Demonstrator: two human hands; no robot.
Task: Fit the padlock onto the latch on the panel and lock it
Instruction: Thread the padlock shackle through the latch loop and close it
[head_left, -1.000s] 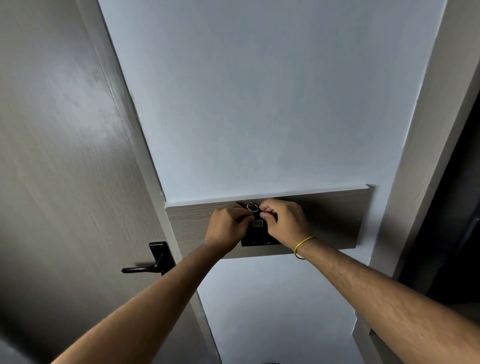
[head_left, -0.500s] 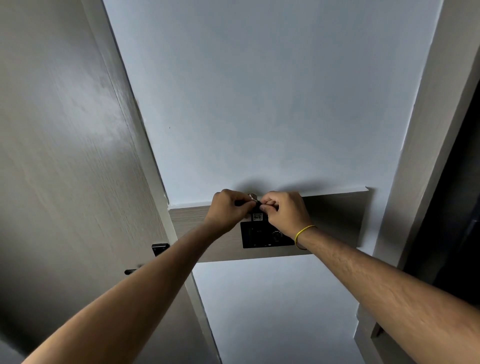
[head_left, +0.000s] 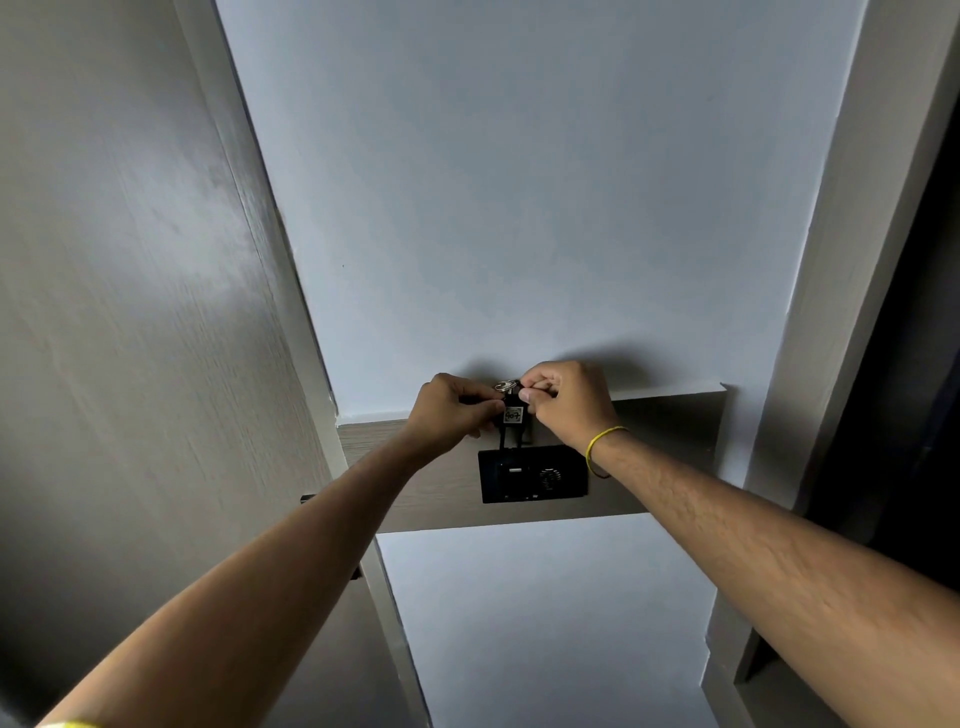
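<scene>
A wood-grain panel (head_left: 670, 447) is fixed across a pale wall. On it sits a black plate (head_left: 535, 475) with latch hardware. Just above the plate, a small black padlock (head_left: 511, 415) with a white label is held upside down, its shackle pointing down toward the plate. A silver key with a ring (head_left: 504, 386) sticks out of its top. My left hand (head_left: 449, 413) pinches the padlock from the left. My right hand (head_left: 566, 402) grips it and the key from the right. The latch itself is too dark to make out.
A grey wood-grain door (head_left: 130, 312) with a dark handle (head_left: 307, 499) stands at the left. A pale door frame (head_left: 841, 291) and a dark opening lie at the right. A yellow band (head_left: 602, 441) circles my right wrist.
Both hands and the padlock have risen from in front of the black plate to the panel's top edge, uncovering the plate. The view has tilted upward.
</scene>
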